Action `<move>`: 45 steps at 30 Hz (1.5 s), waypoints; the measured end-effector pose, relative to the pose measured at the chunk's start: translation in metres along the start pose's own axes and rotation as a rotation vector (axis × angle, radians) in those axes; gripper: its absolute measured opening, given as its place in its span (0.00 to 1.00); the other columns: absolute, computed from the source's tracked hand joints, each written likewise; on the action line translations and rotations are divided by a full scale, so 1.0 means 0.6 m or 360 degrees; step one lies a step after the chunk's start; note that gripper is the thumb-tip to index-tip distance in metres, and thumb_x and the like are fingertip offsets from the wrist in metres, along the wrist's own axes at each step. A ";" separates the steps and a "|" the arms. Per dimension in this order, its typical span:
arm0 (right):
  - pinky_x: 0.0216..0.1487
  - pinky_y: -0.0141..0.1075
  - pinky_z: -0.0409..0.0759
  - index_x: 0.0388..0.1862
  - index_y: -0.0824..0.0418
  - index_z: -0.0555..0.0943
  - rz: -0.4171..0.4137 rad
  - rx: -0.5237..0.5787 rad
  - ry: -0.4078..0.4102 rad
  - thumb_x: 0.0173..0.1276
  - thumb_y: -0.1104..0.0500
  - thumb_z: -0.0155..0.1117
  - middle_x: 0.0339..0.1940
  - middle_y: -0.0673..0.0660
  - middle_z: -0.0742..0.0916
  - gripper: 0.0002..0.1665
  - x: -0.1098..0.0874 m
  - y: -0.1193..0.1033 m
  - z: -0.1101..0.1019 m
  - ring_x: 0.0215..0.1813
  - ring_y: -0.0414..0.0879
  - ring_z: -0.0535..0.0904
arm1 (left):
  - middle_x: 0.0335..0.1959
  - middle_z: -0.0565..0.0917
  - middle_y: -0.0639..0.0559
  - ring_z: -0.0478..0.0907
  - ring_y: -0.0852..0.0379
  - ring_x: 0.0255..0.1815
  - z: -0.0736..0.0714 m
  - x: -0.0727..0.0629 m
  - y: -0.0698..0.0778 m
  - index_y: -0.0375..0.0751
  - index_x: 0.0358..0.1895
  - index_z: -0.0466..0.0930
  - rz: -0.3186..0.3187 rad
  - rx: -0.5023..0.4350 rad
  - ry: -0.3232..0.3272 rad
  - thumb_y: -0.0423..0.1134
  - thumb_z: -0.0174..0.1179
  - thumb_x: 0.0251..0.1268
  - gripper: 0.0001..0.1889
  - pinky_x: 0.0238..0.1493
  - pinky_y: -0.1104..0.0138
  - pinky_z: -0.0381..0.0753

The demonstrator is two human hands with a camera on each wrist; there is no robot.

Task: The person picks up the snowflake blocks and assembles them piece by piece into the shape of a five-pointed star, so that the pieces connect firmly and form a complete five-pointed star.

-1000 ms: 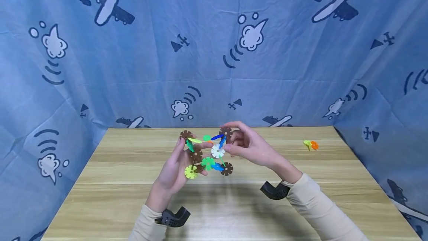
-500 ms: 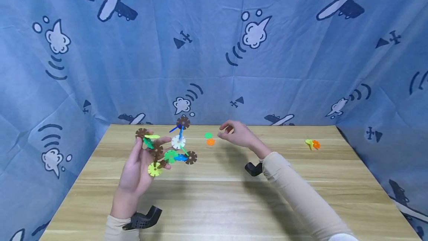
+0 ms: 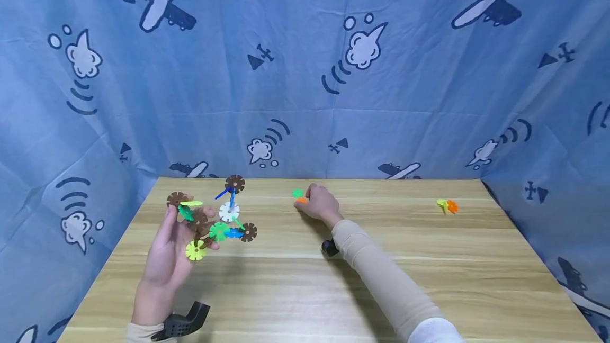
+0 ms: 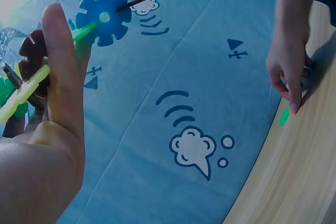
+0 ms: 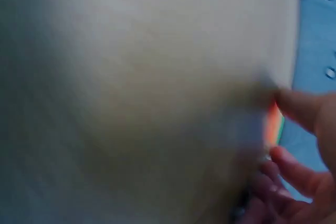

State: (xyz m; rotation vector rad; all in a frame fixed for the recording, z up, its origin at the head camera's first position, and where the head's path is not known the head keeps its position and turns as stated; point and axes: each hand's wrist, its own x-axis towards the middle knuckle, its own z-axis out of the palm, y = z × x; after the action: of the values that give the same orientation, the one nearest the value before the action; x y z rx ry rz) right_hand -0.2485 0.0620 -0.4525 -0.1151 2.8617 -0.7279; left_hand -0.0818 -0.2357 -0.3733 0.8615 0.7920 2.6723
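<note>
My left hand (image 3: 167,255) holds a linked build of notched plastic discs (image 3: 219,231) above the left part of the table. It joins brown, green, yellow, white and blue discs. In the left wrist view, a blue disc (image 4: 103,18) stands out past the raised thumb; the hand hides part of the build. At the table's back middle, my right hand (image 3: 323,204) has its thumb and a finger at the edges of an orange notched disc (image 3: 301,200), which is partly covered. A green notched disc (image 3: 297,193) lies just behind it.
A yellow notched piece (image 3: 442,205) and an orange disc (image 3: 452,206) lie together at the back right of the wooden table (image 3: 295,290). A blue curtain (image 3: 305,78) printed with planes hangs around the table's back and sides.
The right hand has let go of the build and come down to the loose orange disc. My left hand has carried the build leftward.
</note>
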 end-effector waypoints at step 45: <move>0.50 0.39 0.82 0.43 0.59 0.90 -0.0462 0.1178 0.0251 0.69 0.50 0.71 0.45 0.54 0.90 0.14 -0.251 -0.043 -0.229 0.46 0.49 0.83 | 0.46 0.78 0.47 0.78 0.52 0.47 0.100 0.170 -0.184 0.50 0.62 0.59 -0.0471 0.0974 0.0225 0.56 0.34 0.84 0.18 0.31 0.60 0.87</move>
State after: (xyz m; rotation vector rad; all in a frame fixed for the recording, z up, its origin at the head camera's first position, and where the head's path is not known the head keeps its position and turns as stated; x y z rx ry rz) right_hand -0.1274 0.1218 -0.2972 -0.3774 2.5257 -1.8602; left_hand -0.1233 -0.0815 -0.3456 0.6020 1.6756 2.2632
